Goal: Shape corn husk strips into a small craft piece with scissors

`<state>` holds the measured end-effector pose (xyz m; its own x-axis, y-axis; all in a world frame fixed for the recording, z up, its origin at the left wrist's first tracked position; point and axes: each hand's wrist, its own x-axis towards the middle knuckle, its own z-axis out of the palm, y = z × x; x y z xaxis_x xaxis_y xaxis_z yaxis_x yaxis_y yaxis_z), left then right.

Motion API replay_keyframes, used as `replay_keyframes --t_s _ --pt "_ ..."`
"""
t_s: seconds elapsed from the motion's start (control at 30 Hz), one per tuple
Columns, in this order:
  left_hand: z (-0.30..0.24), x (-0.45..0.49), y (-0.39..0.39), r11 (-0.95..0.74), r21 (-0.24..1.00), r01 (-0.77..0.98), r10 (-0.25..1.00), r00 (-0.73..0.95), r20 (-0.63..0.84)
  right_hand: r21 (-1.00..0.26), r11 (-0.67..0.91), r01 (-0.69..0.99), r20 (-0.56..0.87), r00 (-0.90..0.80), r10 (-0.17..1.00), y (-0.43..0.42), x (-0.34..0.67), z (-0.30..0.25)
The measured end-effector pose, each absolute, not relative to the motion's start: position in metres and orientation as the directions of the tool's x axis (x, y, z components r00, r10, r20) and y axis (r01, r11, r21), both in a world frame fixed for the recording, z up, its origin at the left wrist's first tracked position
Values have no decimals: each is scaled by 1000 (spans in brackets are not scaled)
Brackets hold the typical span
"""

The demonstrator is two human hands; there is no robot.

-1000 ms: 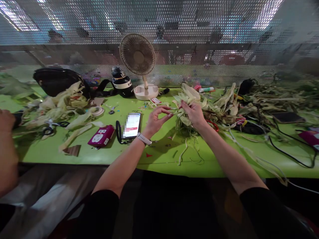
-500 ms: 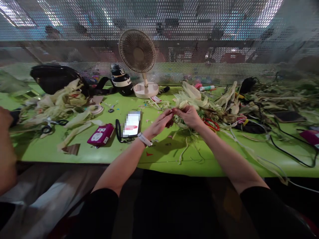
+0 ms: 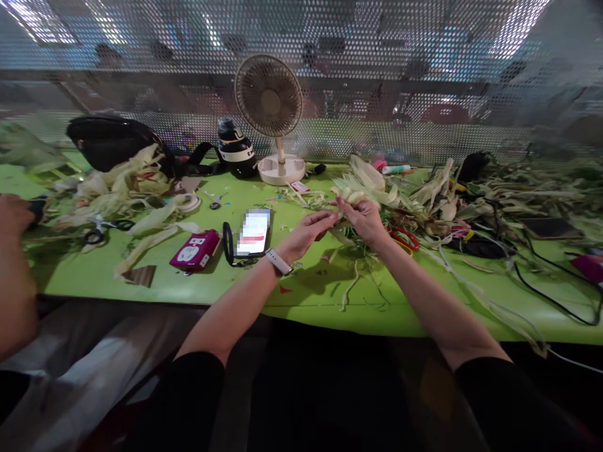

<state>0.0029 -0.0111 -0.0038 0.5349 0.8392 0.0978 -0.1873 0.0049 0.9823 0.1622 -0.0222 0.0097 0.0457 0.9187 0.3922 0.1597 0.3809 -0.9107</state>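
Note:
Over the green table, my left hand (image 3: 315, 233), with a pale watch strap at the wrist, is closed with its fingertips pinched on a thin bit of corn husk. My right hand (image 3: 363, 221) meets it there, thumb and fingers closed on the same husk. The piece between the fingertips is small and mostly covered. Just past the hands lies a bundle of pale corn husks (image 3: 365, 172), with thin green fibres hanging below my right hand. Scissors with red-orange handles (image 3: 404, 238) lie beside my right wrist.
A phone (image 3: 254, 232), a purple power strip (image 3: 195, 251) and black-handled scissors (image 3: 101, 230) lie to the left. Behind stand a fan (image 3: 269, 97) and a bottle (image 3: 237, 154). Husk heaps (image 3: 532, 188) and cables (image 3: 541, 292) spread right. Another person's arm (image 3: 16, 276) rests at far left.
The whole view has shifted slightly, so things sit a little further right. My hands stay together at the husk; my left fingers now point more flatly toward my right fingertips.

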Motion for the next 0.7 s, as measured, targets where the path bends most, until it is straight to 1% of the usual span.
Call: replay_keyframes --t_s 0.1,0.27,0.37,0.43,0.47,0.5,0.57,0.63,0.7 --pt "-6 3 -12 13 991 -134 814 577 67 -921 357 157 360 -8 933 -23 161 12" --pt "-8 2 -13 15 997 -71 777 629 33 -955 260 143 264 10 964 -21 164 13" --pt "-9 4 -10 15 992 -126 817 574 61 -980 136 146 134 -22 991 -20 172 15" --pt "-8 4 -7 -3 983 -181 854 512 97 -984 43 170 31 -78 996 -18 178 17" --pt "-8 5 -6 -15 979 -202 869 482 113 -982 24 189 2 -116 993 -18 180 17" --pt "-7 4 -5 -28 976 -216 881 456 126 -978 34 205 3 -154 988 -18 181 17" --pt "-7 4 -4 -48 972 -231 892 428 145 -968 130 216 85 -208 975 -18 179 17" --pt "-7 3 -4 -52 970 -236 891 428 152 -946 242 216 198 -205 959 -19 175 17" --pt "-6 3 -5 -31 971 -238 890 436 136 -929 291 229 254 -177 951 -21 170 16"
